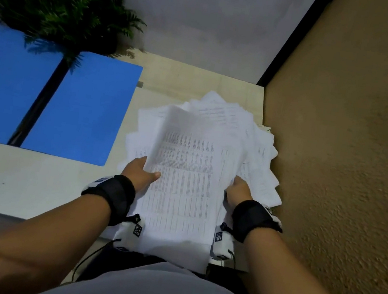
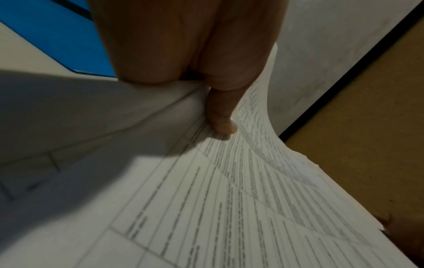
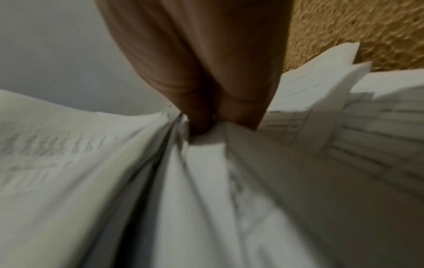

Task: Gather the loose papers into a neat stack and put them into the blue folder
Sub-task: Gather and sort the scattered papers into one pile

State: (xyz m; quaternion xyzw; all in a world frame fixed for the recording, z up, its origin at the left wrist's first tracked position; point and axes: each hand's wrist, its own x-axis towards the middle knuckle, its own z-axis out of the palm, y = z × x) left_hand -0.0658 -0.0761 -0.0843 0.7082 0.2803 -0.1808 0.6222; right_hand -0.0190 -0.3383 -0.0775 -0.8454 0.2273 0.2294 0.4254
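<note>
White papers (image 1: 184, 170) fanned at the desk's (image 1: 31, 180) right edge; left hand (image 1: 140, 172) pinches them thumb-on-top, right hand (image 1: 239, 190) grips the other side.

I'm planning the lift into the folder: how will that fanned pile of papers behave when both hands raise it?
Probably floppy: the top sheet already curls up beside the left hand. The papers lie fanned with corners jutting out, so sheets may slide apart. The right hand grips only one edge, so the far side will likely sag.
</note>
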